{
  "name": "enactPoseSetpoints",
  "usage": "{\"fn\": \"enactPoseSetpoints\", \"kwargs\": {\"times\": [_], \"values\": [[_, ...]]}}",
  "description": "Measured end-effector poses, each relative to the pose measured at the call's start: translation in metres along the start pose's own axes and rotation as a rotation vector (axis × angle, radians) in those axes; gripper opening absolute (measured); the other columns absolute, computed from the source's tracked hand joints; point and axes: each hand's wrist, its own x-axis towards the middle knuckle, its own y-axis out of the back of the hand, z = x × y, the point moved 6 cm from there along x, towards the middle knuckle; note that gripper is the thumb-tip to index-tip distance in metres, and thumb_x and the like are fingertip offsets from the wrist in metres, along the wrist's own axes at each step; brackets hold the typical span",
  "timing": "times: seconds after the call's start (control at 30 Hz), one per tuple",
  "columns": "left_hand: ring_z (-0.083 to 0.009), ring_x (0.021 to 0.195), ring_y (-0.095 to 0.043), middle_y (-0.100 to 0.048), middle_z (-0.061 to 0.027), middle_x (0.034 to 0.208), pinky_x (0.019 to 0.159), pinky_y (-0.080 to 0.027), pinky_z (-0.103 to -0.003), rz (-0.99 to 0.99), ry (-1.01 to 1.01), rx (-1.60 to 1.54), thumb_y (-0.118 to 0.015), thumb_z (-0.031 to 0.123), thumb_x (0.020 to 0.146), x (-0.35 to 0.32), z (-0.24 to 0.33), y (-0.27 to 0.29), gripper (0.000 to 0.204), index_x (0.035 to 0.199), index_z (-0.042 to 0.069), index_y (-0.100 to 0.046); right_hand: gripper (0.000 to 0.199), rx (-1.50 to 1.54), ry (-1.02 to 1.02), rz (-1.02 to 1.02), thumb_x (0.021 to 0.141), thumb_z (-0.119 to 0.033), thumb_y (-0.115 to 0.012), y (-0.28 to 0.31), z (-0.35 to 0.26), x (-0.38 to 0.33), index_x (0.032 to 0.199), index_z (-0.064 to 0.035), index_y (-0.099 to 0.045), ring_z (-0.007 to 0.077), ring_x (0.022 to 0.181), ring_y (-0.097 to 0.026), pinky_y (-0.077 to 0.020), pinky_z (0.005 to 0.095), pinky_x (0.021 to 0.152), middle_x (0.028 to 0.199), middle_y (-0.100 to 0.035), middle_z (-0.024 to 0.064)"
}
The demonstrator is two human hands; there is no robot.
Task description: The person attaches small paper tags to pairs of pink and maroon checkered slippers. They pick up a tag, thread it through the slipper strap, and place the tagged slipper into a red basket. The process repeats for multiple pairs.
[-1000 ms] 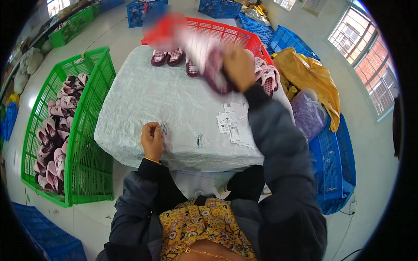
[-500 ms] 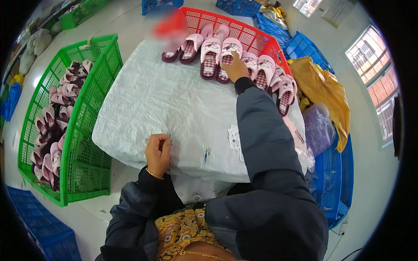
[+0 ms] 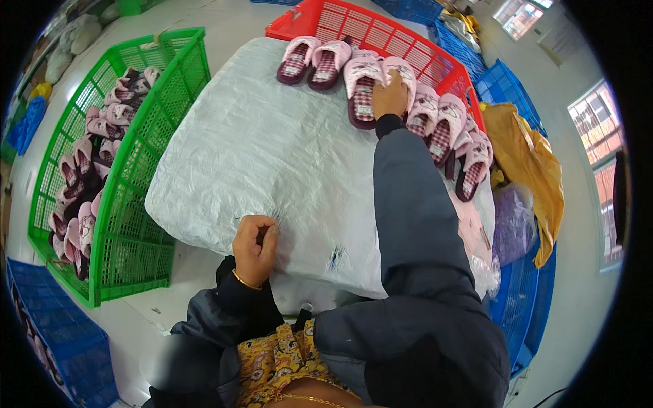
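Observation:
My right hand [image 3: 390, 98] reaches to the far side of a white wrapped bale [image 3: 224, 136]. Its fingers are bent over the upper of a pink plush slipper [image 3: 406, 71] and hide part of it. Close on its left sits the matching slipper [image 3: 363, 83], with a checked insole and dark red sole. Nearer me, my left hand [image 3: 255, 248] rests closed on the bale's front part, fingers curled; whatever they hold, if anything, is hidden. Two more slippers [image 3: 313, 62] stand at the far left of the row, and several others [image 3: 445, 121] continue to the right.
A red basket [image 3: 381, 34] stands behind the row. On the left is a green basket [image 3: 146, 183] full of similar slippers, with a blue crate [image 3: 61, 333] below it. Yellow sheeting [image 3: 524, 163], a purple bag [image 3: 511, 221] and blue crates [image 3: 520, 292] line the right side.
The view has shifted, so the slipper row appears farther right. My right hand has moved farther onto the slipper's upper. White printed slips on the bale are now out of sight behind my right forearm.

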Motion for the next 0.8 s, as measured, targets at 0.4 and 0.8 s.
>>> {"fn": "enactPoseSetpoints", "kwargs": {"times": [0.4, 0.8], "values": [[-0.0253, 0.106, -0.049, -0.048, -0.0164, 0.133, 0.083, -0.044, -0.033, -0.063, -0.398, 0.17, -0.07, 0.017, 0.086, 0.011, 0.074, -0.032, 0.042, 0.123, 0.005, -0.055, 0.05, 0.494, -0.306, -0.281, 0.075, -0.008, -0.068, 0.176, -0.098, -0.212, 0.122, -0.0023, -0.055, 0.0348, 0.095, -0.056, -0.0444, 0.0433, 0.085, 0.101, -0.061, 0.0191], [-0.0283, 0.124, -0.044, -0.047, -0.0143, 0.135, 0.092, -0.043, -0.038, -0.215, -0.264, 0.265, -0.075, 0.019, 0.081, 0.0, 0.043, -0.019, 0.05, 0.125, 0.009, -0.054, 0.046, 1.403, -0.319, -0.711, 0.091, -0.025, -0.068, 0.344, -0.126, -0.233, 0.124, 0.003, -0.054, 0.0194, 0.095, -0.06, -0.0501, 0.0324, 0.085, 0.112, -0.06, 0.0112]]}}
